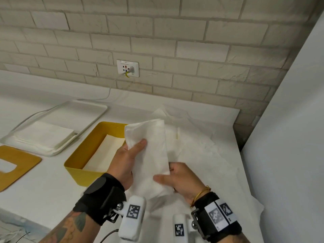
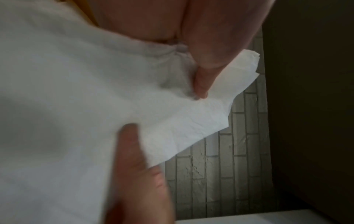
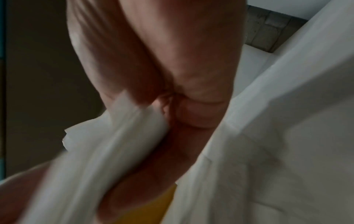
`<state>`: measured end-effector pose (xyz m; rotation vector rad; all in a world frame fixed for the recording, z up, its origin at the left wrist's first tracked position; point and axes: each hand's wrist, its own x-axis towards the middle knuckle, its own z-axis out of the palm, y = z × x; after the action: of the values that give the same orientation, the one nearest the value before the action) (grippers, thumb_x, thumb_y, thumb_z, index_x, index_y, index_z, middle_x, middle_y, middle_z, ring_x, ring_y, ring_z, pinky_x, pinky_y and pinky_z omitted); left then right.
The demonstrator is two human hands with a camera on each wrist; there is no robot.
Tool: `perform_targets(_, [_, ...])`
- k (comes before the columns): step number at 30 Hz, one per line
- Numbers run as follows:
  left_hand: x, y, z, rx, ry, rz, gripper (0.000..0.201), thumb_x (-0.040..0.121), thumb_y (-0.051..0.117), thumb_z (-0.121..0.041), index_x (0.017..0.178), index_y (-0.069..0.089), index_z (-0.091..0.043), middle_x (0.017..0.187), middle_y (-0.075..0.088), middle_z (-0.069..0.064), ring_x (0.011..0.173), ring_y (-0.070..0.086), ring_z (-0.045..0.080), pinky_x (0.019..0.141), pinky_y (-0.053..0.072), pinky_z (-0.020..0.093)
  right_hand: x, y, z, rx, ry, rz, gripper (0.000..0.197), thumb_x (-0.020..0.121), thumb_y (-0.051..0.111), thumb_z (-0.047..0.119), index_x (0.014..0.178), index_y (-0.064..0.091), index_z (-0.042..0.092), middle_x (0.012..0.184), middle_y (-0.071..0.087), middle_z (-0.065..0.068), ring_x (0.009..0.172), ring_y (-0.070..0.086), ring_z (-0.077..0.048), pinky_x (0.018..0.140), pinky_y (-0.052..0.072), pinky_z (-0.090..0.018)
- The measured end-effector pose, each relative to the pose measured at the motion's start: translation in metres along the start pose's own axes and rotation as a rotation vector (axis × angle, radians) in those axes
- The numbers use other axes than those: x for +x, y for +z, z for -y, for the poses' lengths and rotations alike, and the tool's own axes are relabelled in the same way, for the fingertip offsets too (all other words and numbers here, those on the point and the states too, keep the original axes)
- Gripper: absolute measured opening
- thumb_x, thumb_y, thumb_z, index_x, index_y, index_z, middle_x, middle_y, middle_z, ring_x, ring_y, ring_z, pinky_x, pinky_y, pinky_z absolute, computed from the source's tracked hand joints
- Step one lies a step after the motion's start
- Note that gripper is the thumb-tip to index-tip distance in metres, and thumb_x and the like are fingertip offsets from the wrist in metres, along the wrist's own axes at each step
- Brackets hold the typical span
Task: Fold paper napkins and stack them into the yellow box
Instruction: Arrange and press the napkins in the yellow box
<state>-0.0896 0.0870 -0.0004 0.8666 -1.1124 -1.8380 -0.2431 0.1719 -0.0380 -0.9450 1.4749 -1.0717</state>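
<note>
A folded white paper napkin (image 1: pixel 154 151) is held up above the counter, just right of the yellow box (image 1: pixel 77 168). My left hand (image 1: pixel 129 155) pinches its left edge, thumb on top. My right hand (image 1: pixel 177 178) grips its lower right end, thumb across the front. The box is open and a folded napkin (image 1: pixel 105 153) lies flat inside it. In the left wrist view the napkin (image 2: pixel 182 121) is pinched between thumb and fingers. In the right wrist view the napkin (image 3: pixel 114 144) bunches under the curled fingers, blurred.
A white tray (image 1: pixel 94 109) with a stack of flat napkins (image 1: pixel 43 137) sits at the back left. The yellow box lid (image 1: pixel 19 162) with a cut-out lies at the left edge. Unfolded white paper sheets (image 1: pixel 201 148) cover the counter on the right. A wall socket (image 1: pixel 128 68) with a cable is behind.
</note>
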Motion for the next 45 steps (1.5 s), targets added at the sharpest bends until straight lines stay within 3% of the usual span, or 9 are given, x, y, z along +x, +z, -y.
perform_targets(3, [0.003, -0.008, -0.004, -0.016, 0.014, -0.05, 0.028, 0.096, 0.063, -0.025, 0.121, 0.066, -0.01, 0.104, 0.077, 0.011, 0.09, 0.075, 0.025, 0.079, 0.057, 0.04, -0.005, -0.008, -0.01, -0.076, 0.114, 0.105, 0.019, 0.089, 0.074, 0.001, 0.105, 0.065, -0.003, 0.092, 0.077, -0.019, 0.074, 0.076, -0.025, 0.067, 0.062, -0.03])
perform_targets(6, [0.004, -0.015, -0.007, -0.041, 0.001, -0.063, 0.029, 0.097, 0.063, -0.026, 0.123, 0.066, -0.014, 0.112, 0.076, 0.012, 0.099, 0.074, 0.029, 0.09, 0.056, 0.047, -0.006, -0.034, -0.002, -0.181, 0.118, 0.028, 0.013, 0.087, 0.073, -0.004, 0.096, 0.065, 0.0, 0.087, 0.076, -0.021, 0.07, 0.075, -0.025, 0.063, 0.06, -0.028])
perform_targets(13, [0.002, -0.018, -0.002, -0.042, -0.025, -0.054, 0.03, 0.097, 0.063, -0.025, 0.126, 0.066, -0.015, 0.117, 0.074, 0.014, 0.106, 0.071, 0.033, 0.096, 0.053, 0.05, 0.004, -0.132, 0.006, -0.548, 0.102, -0.486, 0.015, 0.085, 0.079, 0.018, 0.096, 0.069, 0.023, 0.107, 0.072, -0.003, 0.1, 0.068, -0.022, 0.093, 0.055, -0.036])
perform_targets(18, [0.001, -0.013, 0.004, -0.017, -0.021, -0.025, 0.029, 0.096, 0.062, -0.024, 0.123, 0.066, -0.014, 0.111, 0.076, 0.012, 0.093, 0.075, 0.026, 0.082, 0.056, 0.043, 0.005, -0.144, -0.011, -0.802, 0.309, -0.36, 0.061, 0.079, 0.082, 0.033, 0.132, 0.054, 0.024, 0.132, 0.056, 0.002, 0.119, 0.056, -0.017, 0.098, 0.047, -0.029])
perform_targets(23, [0.0, -0.009, 0.007, 0.005, -0.022, -0.013, 0.026, 0.097, 0.062, -0.024, 0.121, 0.066, -0.015, 0.107, 0.077, 0.01, 0.09, 0.076, 0.024, 0.081, 0.056, 0.042, 0.012, -0.137, -0.013, -0.888, 0.33, -0.303, 0.062, 0.08, 0.083, 0.029, 0.133, 0.052, 0.02, 0.134, 0.051, -0.001, 0.122, 0.053, -0.022, 0.103, 0.046, -0.035])
perform_targets(29, [-0.002, -0.009, 0.006, 0.012, -0.021, -0.005, 0.021, 0.098, 0.06, -0.024, 0.116, 0.067, -0.016, 0.102, 0.078, 0.008, 0.085, 0.076, 0.022, 0.082, 0.055, 0.042, 0.002, -0.147, 0.003, -0.626, 0.071, -0.324, 0.015, 0.085, 0.081, 0.021, 0.083, 0.066, 0.019, 0.093, 0.07, -0.002, 0.095, 0.068, -0.027, 0.081, 0.052, -0.033])
perform_targets(33, [0.001, -0.006, 0.007, 0.01, -0.02, -0.005, 0.028, 0.098, 0.06, -0.026, 0.124, 0.063, -0.016, 0.101, 0.078, 0.006, 0.085, 0.076, 0.021, 0.074, 0.057, 0.038, -0.024, -0.132, 0.04, -0.095, -0.243, -0.348, 0.015, 0.078, 0.082, 0.011, 0.085, 0.072, 0.019, 0.087, 0.075, -0.001, 0.087, 0.072, -0.027, 0.083, 0.059, -0.045])
perform_targets(40, [0.003, 0.013, 0.013, 0.003, -0.114, 0.034, 0.033, 0.101, 0.058, -0.03, 0.129, 0.064, -0.014, 0.112, 0.076, 0.012, 0.098, 0.075, 0.028, 0.082, 0.058, 0.042, -0.054, -0.083, 0.092, 0.083, -0.364, 0.069, 0.029, 0.066, 0.075, 0.0, 0.094, 0.072, 0.007, 0.085, 0.076, -0.006, 0.074, 0.073, -0.018, 0.062, 0.06, -0.026])
perform_targets(45, [0.0, 0.023, 0.018, 0.046, -0.144, 0.133, 0.033, 0.104, 0.052, -0.031, 0.131, 0.065, -0.017, 0.122, 0.073, 0.011, 0.112, 0.071, 0.029, 0.101, 0.052, 0.049, -0.033, -0.058, 0.087, 0.032, -0.353, 0.048, 0.045, 0.065, 0.09, 0.006, 0.104, 0.074, 0.024, 0.111, 0.074, -0.015, 0.096, 0.073, -0.031, 0.089, 0.061, -0.044])
